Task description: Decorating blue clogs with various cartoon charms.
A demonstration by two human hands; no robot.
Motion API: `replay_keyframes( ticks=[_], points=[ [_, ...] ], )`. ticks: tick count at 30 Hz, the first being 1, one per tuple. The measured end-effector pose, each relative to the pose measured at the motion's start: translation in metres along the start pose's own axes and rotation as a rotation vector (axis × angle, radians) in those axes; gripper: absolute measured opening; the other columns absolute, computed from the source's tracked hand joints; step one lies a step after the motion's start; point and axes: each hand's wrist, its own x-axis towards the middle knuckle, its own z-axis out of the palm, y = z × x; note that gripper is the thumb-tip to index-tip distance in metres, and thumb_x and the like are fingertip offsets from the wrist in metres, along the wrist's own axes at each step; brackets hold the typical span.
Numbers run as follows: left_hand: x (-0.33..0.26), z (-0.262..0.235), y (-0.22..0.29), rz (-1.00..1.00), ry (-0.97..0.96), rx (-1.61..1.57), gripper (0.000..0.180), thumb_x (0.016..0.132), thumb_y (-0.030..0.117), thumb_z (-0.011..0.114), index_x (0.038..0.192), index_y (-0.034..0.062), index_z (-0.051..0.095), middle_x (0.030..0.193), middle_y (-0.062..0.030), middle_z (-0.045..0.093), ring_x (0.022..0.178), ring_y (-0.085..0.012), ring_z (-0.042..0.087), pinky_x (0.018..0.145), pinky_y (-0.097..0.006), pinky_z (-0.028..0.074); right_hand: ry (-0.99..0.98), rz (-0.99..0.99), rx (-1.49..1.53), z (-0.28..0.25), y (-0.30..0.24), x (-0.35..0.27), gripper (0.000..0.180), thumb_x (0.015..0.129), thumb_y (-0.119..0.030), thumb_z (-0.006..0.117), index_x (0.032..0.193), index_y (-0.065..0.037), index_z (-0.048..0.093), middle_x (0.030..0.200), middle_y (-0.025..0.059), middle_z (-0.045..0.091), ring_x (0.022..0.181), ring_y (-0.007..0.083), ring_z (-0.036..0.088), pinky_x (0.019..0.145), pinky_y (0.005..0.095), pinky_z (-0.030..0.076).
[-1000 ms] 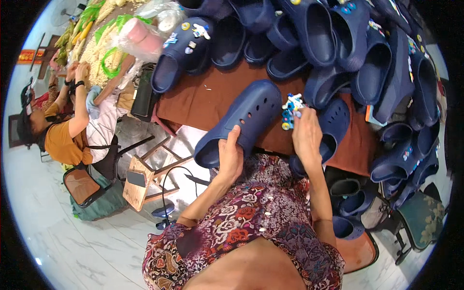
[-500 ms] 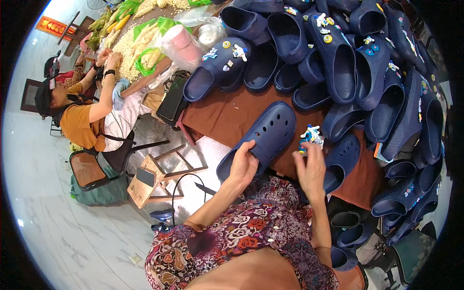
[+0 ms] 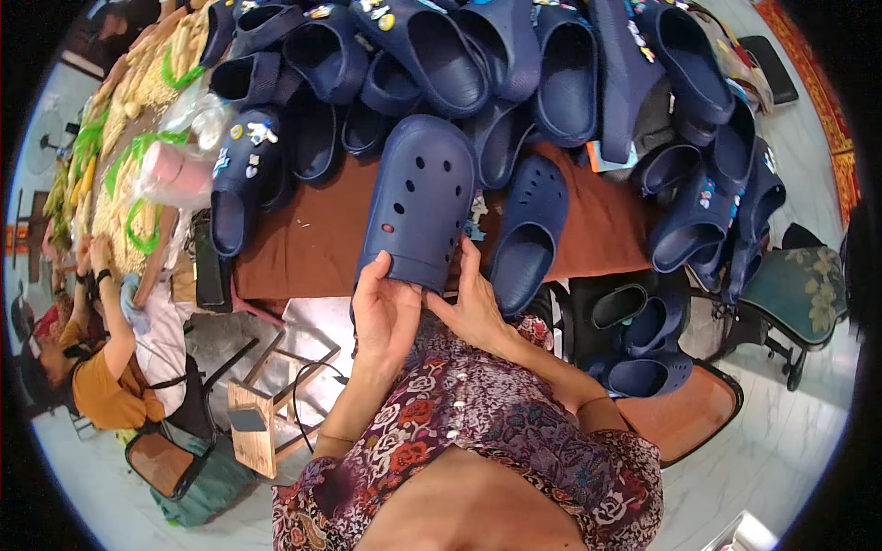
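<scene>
Both my hands grip the heel end of a navy blue perforated clog (image 3: pixel 418 202): my left hand (image 3: pixel 384 312) cups the near edge with the thumb up its side, and my right hand (image 3: pixel 473 308) pinches the same edge from the other side, the two almost touching. I hold it toe away and top side up, so the vent holes face me, lifted just over the brown worktop (image 3: pixel 303 243). A second plain clog (image 3: pixel 528 230) lies just to its right. Beyond is a heap of like clogs (image 3: pixel 514 55), some carrying small bright charms. On the left sits a clear plastic bag (image 3: pixel 179 151) with something pink inside, near pale bundles tied with green bands (image 3: pixel 119 197). Another person (image 3: pixel 92 367) in an orange top works at the far left.
</scene>
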Motion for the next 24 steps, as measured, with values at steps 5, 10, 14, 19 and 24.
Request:
replay_keyframes(
  ticks=[5,10,14,19,24],
  points=[
    [-0.016,0.019,-0.020,-0.087,-0.131,0.130,0.049,0.093,0.022,0.056,0.135,-0.0001,0.042,0.133,-0.0123,0.053,0.125,-0.0247,0.048,0.110,-0.043,0.032,0.175,-0.069,0.108,-0.011,0.003,-0.016,0.085,0.080,-0.006,0.064,0.143,0.008,0.009,0.132,0.0351,0.043,0.123,0.0454,0.048,0.103,0.0439,0.039],
    [-0.033,0.029,-0.021,-0.428,-0.528,0.800,0.043,0.096,0.022,0.057,0.131,-0.0031,0.049,0.131,-0.0090,0.054,0.122,-0.0170,0.048,0.105,-0.031,0.035,0.416,0.012,0.491,-0.026,0.041,-0.044,0.092,0.076,-0.008,0.070,0.146,-0.001,0.011,0.140,0.0199,0.034,0.126,0.0318,0.041,0.105,0.0440,0.036],
    [-0.032,0.025,-0.026,-0.572,-1.000,0.477,0.040,0.101,0.015,0.049,0.136,-0.0020,0.046,0.133,-0.0078,0.054,0.123,-0.0150,0.048,0.105,-0.030,0.037,0.610,0.131,0.361,-0.059,0.096,-0.106,0.096,0.079,-0.024,0.074,0.149,-0.004,0.011,0.142,0.0186,0.033,0.128,0.0313,0.039,0.106,0.0441,0.034],
    [-0.014,-0.009,-0.005,-0.269,-0.871,0.757,0.035,0.100,0.016,0.049,0.131,0.0001,0.052,0.127,-0.0103,0.058,0.117,-0.0159,0.054,0.101,-0.032,0.043,0.902,0.240,0.379,-0.088,0.096,-0.121,0.067,0.101,-0.028,0.045,0.149,0.005,0.010,0.151,0.0211,0.025,0.134,0.0323,0.034,0.110,0.0446,0.029],
    [0.030,-0.065,0.047,0.308,-0.249,1.001,0.033,0.095,0.009,0.055,0.126,-0.0002,0.055,0.122,-0.0062,0.060,0.115,-0.0150,0.054,0.098,-0.031,0.044,0.898,0.263,0.128,-0.113,0.102,-0.129,0.057,0.097,-0.021,0.041,0.147,0.002,0.026,0.148,0.0203,0.031,0.133,0.0314,0.036,0.111,0.0383,0.025]
  ],
)
